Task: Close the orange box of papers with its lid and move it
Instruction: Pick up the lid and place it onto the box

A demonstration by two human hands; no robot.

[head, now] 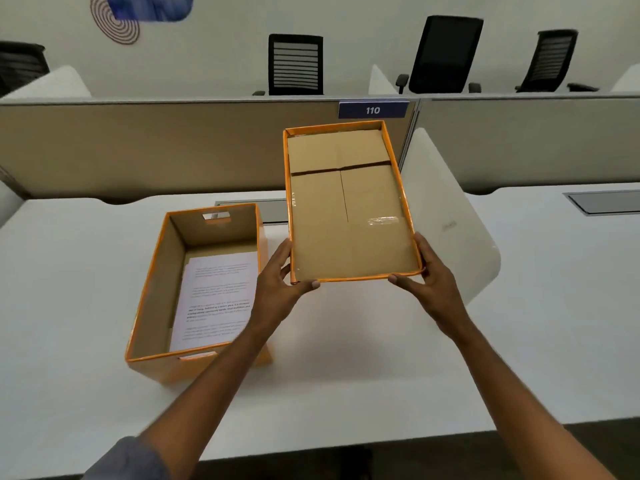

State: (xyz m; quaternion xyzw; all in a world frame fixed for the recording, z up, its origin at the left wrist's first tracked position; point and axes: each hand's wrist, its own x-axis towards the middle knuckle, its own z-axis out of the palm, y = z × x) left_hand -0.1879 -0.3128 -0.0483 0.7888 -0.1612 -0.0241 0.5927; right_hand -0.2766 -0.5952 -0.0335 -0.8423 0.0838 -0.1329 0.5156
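Observation:
The orange box (152,292) stands open on the white desk at the left, with printed papers (218,299) lying flat inside. To its right, above the desk, I hold the orange lid (346,209) with its brown inner side facing me and tilted up. My left hand (280,275) grips the lid's near left corner. My right hand (429,271) grips its near right corner. The lid is apart from the box.
The white desk (346,358) runs to a beige partition (138,147) with a sign reading 110 (373,110). A white curved divider (450,220) stands right of the lid. Black office chairs (445,53) sit behind the partition. A cable tray (606,201) is at far right.

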